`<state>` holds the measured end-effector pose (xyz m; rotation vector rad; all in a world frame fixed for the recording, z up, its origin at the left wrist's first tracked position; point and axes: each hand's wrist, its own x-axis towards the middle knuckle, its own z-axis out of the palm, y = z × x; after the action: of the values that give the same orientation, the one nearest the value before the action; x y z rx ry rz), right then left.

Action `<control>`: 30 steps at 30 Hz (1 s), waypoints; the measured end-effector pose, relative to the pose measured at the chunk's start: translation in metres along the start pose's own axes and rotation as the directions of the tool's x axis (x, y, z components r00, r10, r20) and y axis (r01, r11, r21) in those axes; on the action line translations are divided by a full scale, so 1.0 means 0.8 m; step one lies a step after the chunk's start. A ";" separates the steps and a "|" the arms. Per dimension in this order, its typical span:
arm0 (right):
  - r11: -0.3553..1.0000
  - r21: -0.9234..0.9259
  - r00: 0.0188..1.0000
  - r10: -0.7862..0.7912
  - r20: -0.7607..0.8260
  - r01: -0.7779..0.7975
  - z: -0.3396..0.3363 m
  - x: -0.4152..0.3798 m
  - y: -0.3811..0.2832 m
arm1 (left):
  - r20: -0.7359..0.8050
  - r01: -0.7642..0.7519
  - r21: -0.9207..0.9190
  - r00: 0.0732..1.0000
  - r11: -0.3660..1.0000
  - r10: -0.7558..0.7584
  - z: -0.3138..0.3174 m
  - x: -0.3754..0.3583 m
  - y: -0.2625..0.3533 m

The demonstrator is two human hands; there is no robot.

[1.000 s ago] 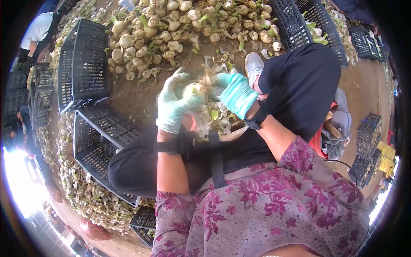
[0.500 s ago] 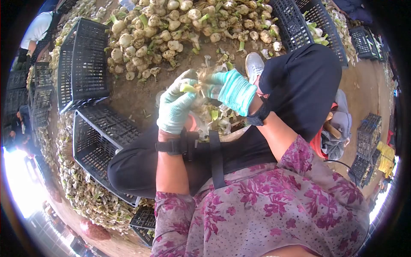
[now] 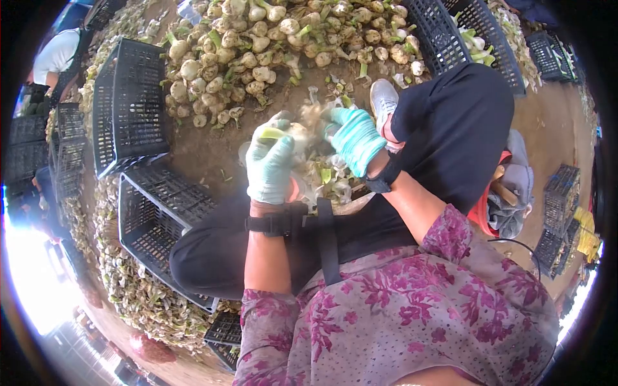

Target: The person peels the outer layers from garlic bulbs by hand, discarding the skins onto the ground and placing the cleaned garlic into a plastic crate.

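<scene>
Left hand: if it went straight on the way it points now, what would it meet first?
Probably the near edge of the garlic pile, across a short stretch of ground. The left hand holds a bulb; its height is unclear, so it might pass over.

- Bulb [image 3: 299, 132]: blurred, partly hidden by the left hand [image 3: 270, 164].
- Dry scraps [image 3: 312, 116] between the hands: smeared; their shape cannot be told.
- Right hand [image 3: 356, 140]: fingertips blurred; whether they grip anything is unclear.
- Pile [image 3: 257, 45]: cut off at the top edge.
- Co-worker [image 3: 56, 55]: partly hidden in the dark rim.
</scene>
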<state>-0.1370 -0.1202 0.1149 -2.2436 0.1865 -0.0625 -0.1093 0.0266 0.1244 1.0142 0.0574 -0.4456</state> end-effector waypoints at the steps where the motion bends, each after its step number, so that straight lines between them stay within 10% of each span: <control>1: 0.998 -0.058 0.999 -0.016 -0.051 0.013 -0.003 0.001 0.001 | -0.003 -0.038 -0.061 0.999 0.997 0.037 -0.001 0.000 0.001; 4: 0.892 0.320 0.941 0.338 -0.001 -0.320 -0.002 0.006 0.009 | 0.119 -0.034 -0.163 0.991 0.986 0.054 -0.004 0.000 0.008; 9: 0.773 0.611 0.985 0.119 0.124 -0.171 -0.007 0.009 -0.003 | 0.147 -0.084 -0.130 0.984 0.988 0.103 -0.016 0.006 -0.001; 12: 0.977 0.210 0.970 -0.071 0.232 0.021 -0.011 0.009 -0.010 | 0.093 -0.036 -0.091 0.995 0.995 0.045 -0.011 0.002 -0.003; 23: 0.991 0.133 0.983 -0.049 0.179 0.025 -0.003 0.004 0.003 | 0.145 0.025 -0.005 0.989 1.000 -0.024 -0.010 -0.001 -0.004; 25: 0.938 -0.174 0.951 -0.283 0.121 0.301 0.010 0.002 0.025 | 0.149 0.013 -0.012 0.989 1.000 -0.011 -0.011 0.001 -0.005; 28: 0.934 -0.160 0.948 -0.307 0.088 0.318 0.027 0.004 0.058 | 0.190 0.005 -0.201 0.981 0.980 0.034 -0.014 0.006 0.000; 30: 0.985 0.142 0.976 0.062 0.211 -0.093 0.021 0.004 0.053 | 0.084 -0.038 -0.399 0.993 0.916 0.078 -0.016 0.006 0.005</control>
<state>-0.1367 -0.1336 0.0712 -2.0730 0.1522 0.1915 -0.1011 0.0376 0.1195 0.5910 0.0277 -0.4080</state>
